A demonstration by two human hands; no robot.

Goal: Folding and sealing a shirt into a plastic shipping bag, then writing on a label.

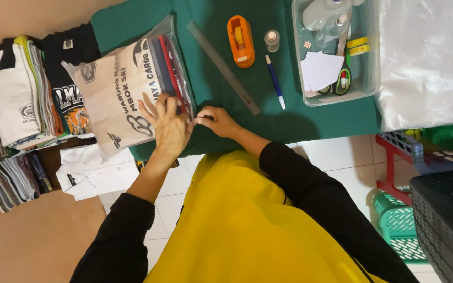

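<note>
a clear bag (pixel 127 86) of folded shirts lies on the green table (pixel 289 123), at its near left edge. the left hand (pixel 170 126) rests flat on the bag's near right corner, fingers spread and pressing down, not closed round anything. the right hand (pixel 217 120) sits just beside it, fingertips pinched together at the bag's edge; whether they nip the plastic itself is too small to tell. the two hands almost touch.

to the right of the bag a metal ruler (pixel 224 67) lies slantwise, then an orange tape dispenser (pixel 240 41), a small bottle (pixel 272 40) and a blue pen (pixel 275 81). further right stands a clear tray (pixel 373 57) with scissors (pixel 343 78) and white paper (pixel 321 69) in it. a heap of plastic sheets (pixel 428 57) fills the far right. stacks of folded shirts (pixel 17 94) sit left of the table.
</note>
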